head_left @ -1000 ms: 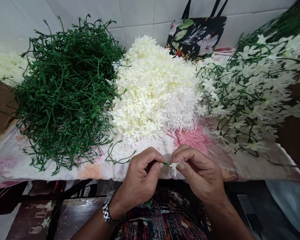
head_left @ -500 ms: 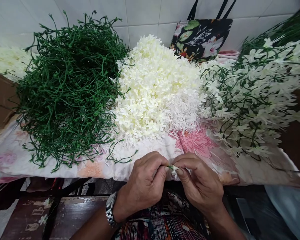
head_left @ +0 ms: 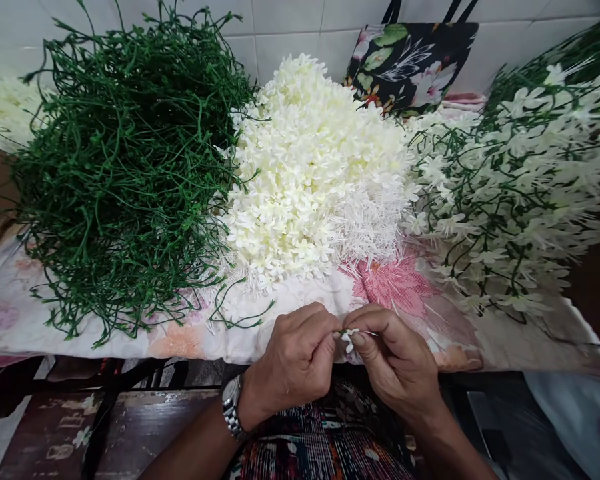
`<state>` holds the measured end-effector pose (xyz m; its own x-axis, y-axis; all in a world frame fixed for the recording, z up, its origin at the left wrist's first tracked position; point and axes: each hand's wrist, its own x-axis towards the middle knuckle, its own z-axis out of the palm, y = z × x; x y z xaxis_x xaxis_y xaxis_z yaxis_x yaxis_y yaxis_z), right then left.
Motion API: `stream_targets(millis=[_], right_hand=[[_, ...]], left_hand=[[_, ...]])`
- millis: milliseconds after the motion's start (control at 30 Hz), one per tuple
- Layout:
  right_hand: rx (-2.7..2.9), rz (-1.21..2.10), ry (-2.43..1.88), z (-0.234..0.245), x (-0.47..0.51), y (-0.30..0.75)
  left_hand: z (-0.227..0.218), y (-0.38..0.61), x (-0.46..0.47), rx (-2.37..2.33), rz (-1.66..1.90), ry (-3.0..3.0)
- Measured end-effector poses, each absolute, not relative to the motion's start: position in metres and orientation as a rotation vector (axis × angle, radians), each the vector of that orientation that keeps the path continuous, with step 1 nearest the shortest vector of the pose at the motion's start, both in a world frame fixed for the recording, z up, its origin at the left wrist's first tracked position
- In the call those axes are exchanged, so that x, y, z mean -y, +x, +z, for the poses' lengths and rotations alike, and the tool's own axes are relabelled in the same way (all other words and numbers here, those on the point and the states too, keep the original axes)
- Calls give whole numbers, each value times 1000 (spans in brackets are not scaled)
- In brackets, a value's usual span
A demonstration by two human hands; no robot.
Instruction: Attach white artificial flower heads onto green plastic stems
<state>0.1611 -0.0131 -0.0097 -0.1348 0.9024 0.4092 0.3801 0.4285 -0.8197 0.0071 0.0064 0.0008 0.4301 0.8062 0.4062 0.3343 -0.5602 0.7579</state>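
We count one left hand (head_left: 297, 360), one right hand (head_left: 400, 360), one wristwatch (head_left: 232, 399) and one white flower (head_left: 349, 341) near the cloth's (head_left: 300, 293) front edge; one green stem heap (head_left: 130, 173) toward its left edge; two cream blossom heaps (head_left: 305, 153), midway and beyond the back left corner; one filament heap (head_left: 370, 223); one floral bag (head_left: 413, 67); one flowered stem heap (head_left: 523, 177) toward the right edge.

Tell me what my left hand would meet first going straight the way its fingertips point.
Your left hand, pinching a green stem, would probably meet the small white flower in your right hand first; any gap is hard to judge.
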Motion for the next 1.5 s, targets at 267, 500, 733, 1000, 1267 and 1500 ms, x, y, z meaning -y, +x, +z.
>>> stream_targets(millis=[267, 500, 733, 1000, 1267, 1500], right_hand=[[1761, 664, -1149, -9, 13, 159], [1772, 671, -1157, -9, 11, 158], [1773, 726, -1168, -9, 10, 159], [1790, 797, -1188, -10, 11, 160], [1745, 654, -1223, -8, 11, 159], [1716, 410, -1064, -15, 12, 154]], left_hand=[[1, 8, -8, -952, 1071, 2054], [-2, 6, -6, -964, 1043, 2003], [-3, 6, -6, -962, 1034, 2021], [-2, 6, -6, -990, 1042, 2028], [2, 8, -8, -1013, 1022, 1802], [3, 8, -9, -1036, 1014, 1693]])
